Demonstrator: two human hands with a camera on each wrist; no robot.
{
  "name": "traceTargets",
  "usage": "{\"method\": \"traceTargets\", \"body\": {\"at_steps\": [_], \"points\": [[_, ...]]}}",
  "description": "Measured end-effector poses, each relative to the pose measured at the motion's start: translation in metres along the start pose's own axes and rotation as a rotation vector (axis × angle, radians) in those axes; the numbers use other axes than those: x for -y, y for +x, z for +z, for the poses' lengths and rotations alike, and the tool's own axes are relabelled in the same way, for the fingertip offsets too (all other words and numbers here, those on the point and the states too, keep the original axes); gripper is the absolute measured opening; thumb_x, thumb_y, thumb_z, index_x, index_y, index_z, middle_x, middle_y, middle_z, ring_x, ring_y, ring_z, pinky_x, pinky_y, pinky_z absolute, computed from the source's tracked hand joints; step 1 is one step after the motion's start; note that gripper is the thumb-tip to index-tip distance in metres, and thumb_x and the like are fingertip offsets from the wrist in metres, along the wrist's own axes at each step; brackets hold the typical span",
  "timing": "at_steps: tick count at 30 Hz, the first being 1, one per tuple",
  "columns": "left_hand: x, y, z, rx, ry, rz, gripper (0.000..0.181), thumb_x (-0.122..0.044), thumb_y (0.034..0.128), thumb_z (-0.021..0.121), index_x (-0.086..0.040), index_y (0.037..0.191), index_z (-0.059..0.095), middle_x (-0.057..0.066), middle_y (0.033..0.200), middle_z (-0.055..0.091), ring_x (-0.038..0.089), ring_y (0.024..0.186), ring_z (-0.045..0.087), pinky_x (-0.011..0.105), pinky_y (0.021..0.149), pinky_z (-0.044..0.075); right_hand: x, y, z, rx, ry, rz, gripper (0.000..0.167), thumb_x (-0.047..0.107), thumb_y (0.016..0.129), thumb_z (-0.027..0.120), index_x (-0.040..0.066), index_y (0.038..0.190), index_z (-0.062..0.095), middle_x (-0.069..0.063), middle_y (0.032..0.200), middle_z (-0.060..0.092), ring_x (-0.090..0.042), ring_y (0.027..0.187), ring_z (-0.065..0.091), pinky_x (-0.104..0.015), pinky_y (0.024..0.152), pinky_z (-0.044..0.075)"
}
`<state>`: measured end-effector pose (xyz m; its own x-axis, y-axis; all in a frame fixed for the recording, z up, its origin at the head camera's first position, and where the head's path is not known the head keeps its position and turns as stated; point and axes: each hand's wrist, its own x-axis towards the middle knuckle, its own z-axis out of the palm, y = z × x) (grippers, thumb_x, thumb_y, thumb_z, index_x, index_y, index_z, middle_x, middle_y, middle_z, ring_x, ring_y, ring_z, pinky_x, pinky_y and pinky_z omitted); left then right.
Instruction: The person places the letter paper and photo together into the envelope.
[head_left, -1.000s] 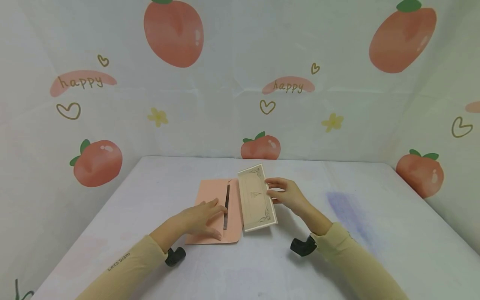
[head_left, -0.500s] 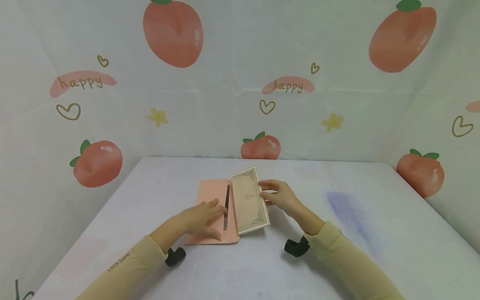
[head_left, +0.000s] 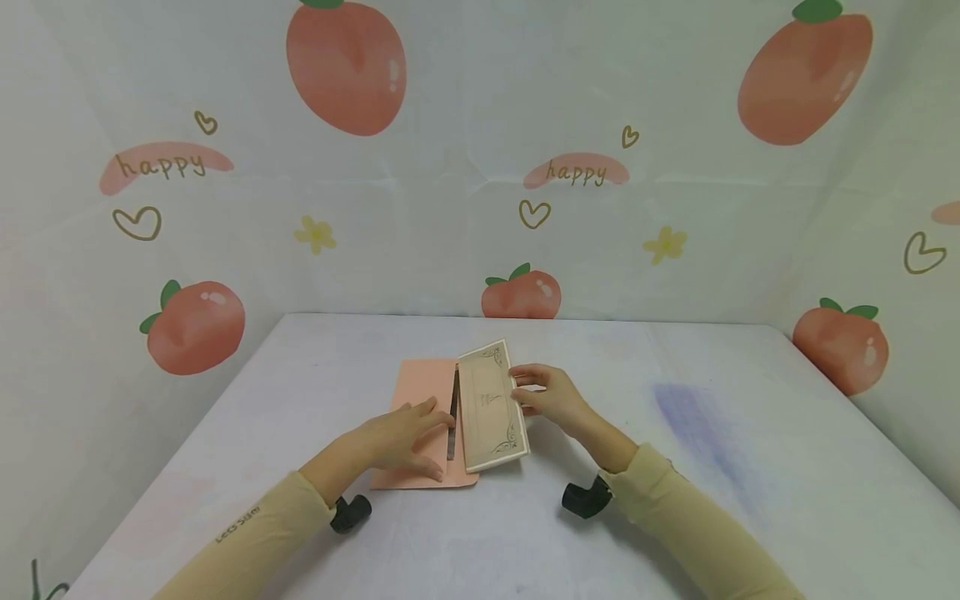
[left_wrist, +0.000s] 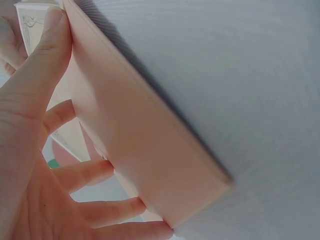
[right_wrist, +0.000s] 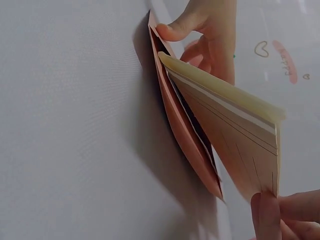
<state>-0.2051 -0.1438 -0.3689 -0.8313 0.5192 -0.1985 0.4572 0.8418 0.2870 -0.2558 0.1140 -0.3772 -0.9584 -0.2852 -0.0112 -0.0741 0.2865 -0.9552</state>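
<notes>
A pink folder [head_left: 420,379] lies on the table with a dark slit down its middle. My left hand [head_left: 401,437] rests on its left part, fingers spread; in the left wrist view the fingertips of the left hand [left_wrist: 45,170] touch the folder [left_wrist: 135,130]. By its right edge, my right hand [head_left: 558,404] pinches a cream card [head_left: 491,408] with a printed border, tilted over the folder's right part. The right wrist view shows the card [right_wrist: 235,135] held at an angle, its far edge at the opening of the folder [right_wrist: 182,130], and the right hand [right_wrist: 285,217] at its near corner.
The white table [head_left: 480,550] has a bluish smudge [head_left: 697,433] on its right side. Behind it hangs a white cloth [head_left: 450,100] printed with peaches, hearts and flowers. A black device [head_left: 587,498] sits at each wrist.
My right hand has moved left with the card, which now covers more of the folder's right part and reaches close to the slit. The left hand has stayed in place.
</notes>
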Motion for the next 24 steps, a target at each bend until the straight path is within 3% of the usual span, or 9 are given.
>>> {"method": "traceTargets", "body": {"at_steps": [16, 24], "points": [[-0.0018, -0.0030, -0.0026, 0.003, -0.026, 0.012, 0.072, -0.061, 0.0721, 0.068, -0.022, 0.130, 0.046, 0.023, 0.149, 0.030, 0.055, 0.129, 0.034, 0.065, 0.095, 0.038, -0.0033, 0.0031, 0.0063, -0.038, 0.001, 0.046, 0.038, -0.003, 0.085, 0.060, -0.005, 0.122, 0.054, -0.024, 0.113, 0.059, -0.010, 0.077, 0.063, -0.030, 0.069, 0.058], [0.0002, -0.0002, 0.0005, 0.006, -0.006, -0.014, 0.070, -0.056, 0.0737, 0.069, -0.023, 0.130, 0.046, 0.020, 0.151, 0.029, 0.054, 0.130, 0.034, 0.063, 0.095, 0.040, -0.0059, 0.0060, 0.0093, -0.029, -0.012, 0.057, 0.038, -0.002, 0.085, 0.061, -0.005, 0.122, 0.054, -0.024, 0.114, 0.060, -0.011, 0.076, 0.063, -0.030, 0.068, 0.058]]}}
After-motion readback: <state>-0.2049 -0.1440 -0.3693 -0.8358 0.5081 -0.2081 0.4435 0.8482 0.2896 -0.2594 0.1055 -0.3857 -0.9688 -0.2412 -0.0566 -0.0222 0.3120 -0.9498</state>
